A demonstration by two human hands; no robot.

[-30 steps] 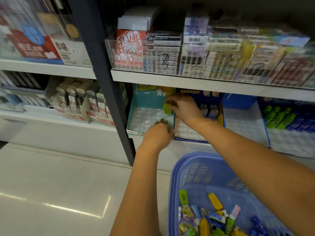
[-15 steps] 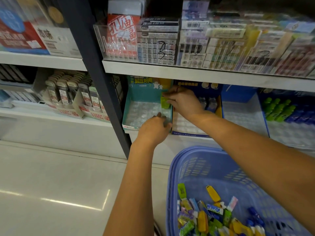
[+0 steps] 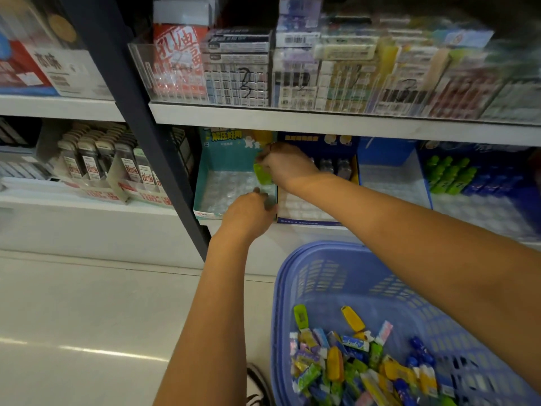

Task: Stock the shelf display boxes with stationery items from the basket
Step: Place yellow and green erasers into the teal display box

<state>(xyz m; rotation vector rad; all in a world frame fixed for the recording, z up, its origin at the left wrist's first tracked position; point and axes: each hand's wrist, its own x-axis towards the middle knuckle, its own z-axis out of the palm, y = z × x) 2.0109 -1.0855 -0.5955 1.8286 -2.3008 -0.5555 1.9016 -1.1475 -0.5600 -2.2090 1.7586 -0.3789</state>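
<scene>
A teal display box [image 3: 205,183] with a clear dimpled tray stands on the lower shelf. My right hand [image 3: 285,165] holds a small green stationery item [image 3: 262,173] over the box's back right corner. My left hand [image 3: 248,213] grips the box's front right edge, fingers curled over the rim. A purple basket [image 3: 330,276] sits on the floor below, holding several loose items [image 3: 351,361] in yellow, green and blue wrappers.
A dark blue display box [image 3: 316,213] with a white tray sits right of the teal one. Further right are a blue box [image 3: 389,153] and green and blue items [image 3: 448,174]. A dark shelf post [image 3: 152,136] stands left. A shoe [image 3: 257,385] shows at the bottom.
My right hand has kept the green item at the teal box's back right corner. My left hand stays on the box's front edge. The camera has shifted slightly.
</scene>
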